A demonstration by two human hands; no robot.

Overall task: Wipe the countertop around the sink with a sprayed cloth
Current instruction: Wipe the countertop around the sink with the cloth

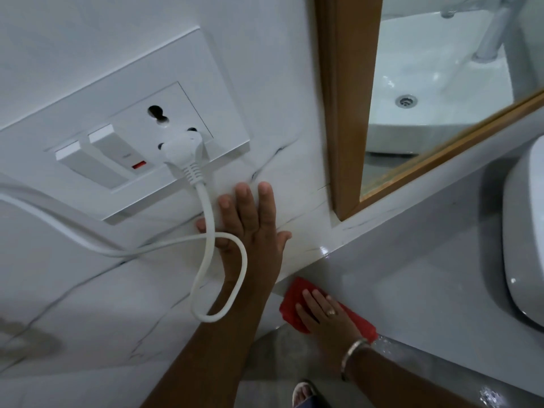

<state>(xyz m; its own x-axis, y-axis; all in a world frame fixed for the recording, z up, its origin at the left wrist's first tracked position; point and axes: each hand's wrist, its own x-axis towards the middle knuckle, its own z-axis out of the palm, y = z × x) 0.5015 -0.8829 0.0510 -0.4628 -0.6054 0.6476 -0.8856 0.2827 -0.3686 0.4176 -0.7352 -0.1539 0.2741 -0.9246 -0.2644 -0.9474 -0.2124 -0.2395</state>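
Observation:
A red cloth (294,301) lies flat on the grey countertop (412,275), at its left end where it meets the wall. My right hand (322,315) presses down on the cloth with flat fingers; it wears a ring and a bangle. My left hand (250,228) rests open and flat against the white marbled wall, fingers spread, holding nothing. The white sink basin (524,245) sits on the counter at the right edge, only partly in view.
A white socket plate (123,142) with switches is on the wall; a white plug and looping cord (217,260) hang across my left wrist. A wood-framed mirror (347,113) reflects the basin and tap. Water droplets glisten on the counter's front edge (488,396).

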